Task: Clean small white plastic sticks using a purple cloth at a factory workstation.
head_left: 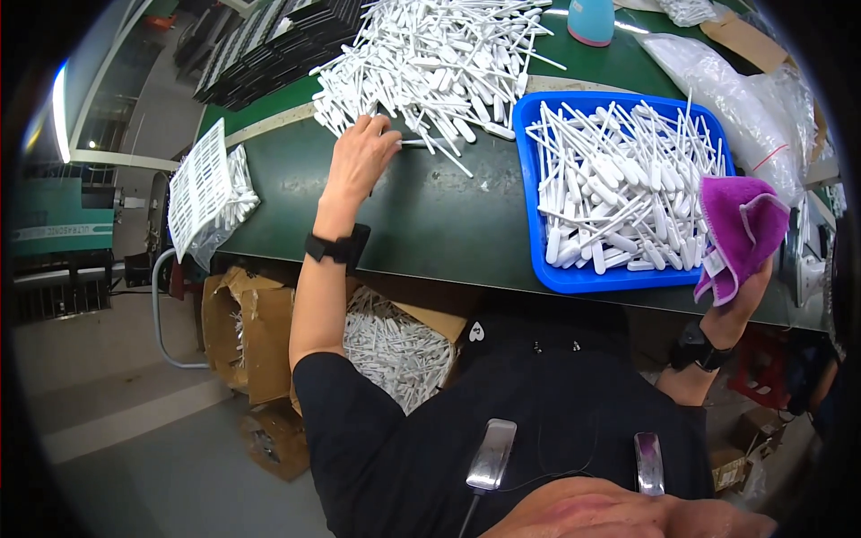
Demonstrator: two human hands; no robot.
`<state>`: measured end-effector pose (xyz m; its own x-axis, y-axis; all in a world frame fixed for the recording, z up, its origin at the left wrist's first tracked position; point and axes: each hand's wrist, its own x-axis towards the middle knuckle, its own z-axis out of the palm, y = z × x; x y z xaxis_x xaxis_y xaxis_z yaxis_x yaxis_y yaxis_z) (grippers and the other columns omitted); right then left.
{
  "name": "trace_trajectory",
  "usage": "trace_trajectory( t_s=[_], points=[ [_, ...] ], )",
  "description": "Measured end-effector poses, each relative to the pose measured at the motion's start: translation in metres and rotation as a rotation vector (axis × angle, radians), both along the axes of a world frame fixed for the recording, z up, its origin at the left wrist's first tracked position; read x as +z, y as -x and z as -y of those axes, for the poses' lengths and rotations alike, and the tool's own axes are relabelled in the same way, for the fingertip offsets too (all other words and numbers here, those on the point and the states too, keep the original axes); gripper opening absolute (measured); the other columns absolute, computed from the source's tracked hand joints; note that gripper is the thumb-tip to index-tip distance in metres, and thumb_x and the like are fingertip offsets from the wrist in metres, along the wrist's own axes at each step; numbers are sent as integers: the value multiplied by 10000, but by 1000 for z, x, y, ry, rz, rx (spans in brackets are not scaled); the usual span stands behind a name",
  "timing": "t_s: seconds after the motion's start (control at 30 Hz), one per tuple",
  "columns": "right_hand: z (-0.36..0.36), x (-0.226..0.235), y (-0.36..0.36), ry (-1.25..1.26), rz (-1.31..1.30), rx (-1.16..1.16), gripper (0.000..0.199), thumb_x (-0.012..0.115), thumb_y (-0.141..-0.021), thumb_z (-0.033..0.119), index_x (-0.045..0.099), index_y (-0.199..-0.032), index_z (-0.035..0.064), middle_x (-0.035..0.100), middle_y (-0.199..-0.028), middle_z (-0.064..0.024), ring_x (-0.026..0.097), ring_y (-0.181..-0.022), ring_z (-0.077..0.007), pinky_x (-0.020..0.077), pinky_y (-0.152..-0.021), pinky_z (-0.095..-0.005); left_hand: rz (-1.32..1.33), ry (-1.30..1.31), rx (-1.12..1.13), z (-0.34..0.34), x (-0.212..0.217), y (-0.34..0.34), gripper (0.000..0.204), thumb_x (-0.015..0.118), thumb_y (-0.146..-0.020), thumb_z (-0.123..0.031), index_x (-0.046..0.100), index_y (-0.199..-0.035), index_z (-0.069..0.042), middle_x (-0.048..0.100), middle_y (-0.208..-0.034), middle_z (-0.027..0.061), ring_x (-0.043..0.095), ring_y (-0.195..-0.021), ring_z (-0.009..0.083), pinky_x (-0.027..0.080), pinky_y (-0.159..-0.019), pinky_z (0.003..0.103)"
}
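Observation:
My left hand [363, 154] is at the near edge of a loose pile of white plastic sticks [430, 63], each with a wider rounded end. Its fingers are curled down, and a thin white stick [414, 143] reaches out from the fingertips, seemingly pinched there. A purple cloth [743, 229] is in my right hand [756, 285], bunched up and covering most of the fingers. This hand is by the right rim of a blue tray [531, 193] heaped with more of the same sticks.
Clear bags [731, 99] lie at the far right, near a light blue bottle [591, 21]. Black stacked trays [278, 45] stand far left. A bag of sticks with a white printed sheet [199, 184] rests at the table's left edge. Below, a cardboard box [269, 345] holds more sticks.

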<state>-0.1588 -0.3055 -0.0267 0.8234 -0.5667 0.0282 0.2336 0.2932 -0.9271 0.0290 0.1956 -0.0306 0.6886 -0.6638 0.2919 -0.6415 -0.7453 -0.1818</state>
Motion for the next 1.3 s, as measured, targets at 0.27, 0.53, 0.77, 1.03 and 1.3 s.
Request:
trace_trajectory(
  t_s=[0.27,0.53,0.77,1.03,1.3],
  points=[
    [-62,16,-16,-73,-41,112,394,481,-910,191,459,-1260,12,611,-976,-79,612,-703,-139,514,-551,-233,-1037,1374,279,62,3,77,188,443,-958,-163,494,-1089,-38,521,-810,17,493,-645,107,435,-493,259],
    [-69,12,-23,-317,43,302,370,402,-960,293,463,-1212,29,631,-933,-114,647,-670,-173,540,-525,-270,-1357,1923,91,130,5,106,241,446,-953,-135,484,-1150,-2,508,-819,7,425,-640,53,386,-489,193],
    [-61,3,-11,-234,10,250,307,406,-961,300,503,-1107,48,641,-858,-101,652,-678,-173,542,-530,-273,-1467,1959,23,134,-7,111,339,442,-943,-124,438,-1251,18,528,-891,36,424,-625,58,347,-455,162],
    [-53,0,-22,-501,99,479,315,412,-960,290,523,-1107,35,643,-895,-100,661,-709,-175,561,-616,-285,-1438,2050,76,136,-4,115,348,440,-945,-128,430,-1258,23,563,-934,71,440,-604,52,344,-420,162],
    [-86,15,-42,-627,-53,231,343,363,-971,268,505,-1180,36,622,-1051,-114,632,-891,-236,544,-725,-381,-1417,1852,47,156,10,117,278,455,-949,-147,473,-1187,-5,599,-810,83,452,-455,62,333,-399,158]
  ],
)
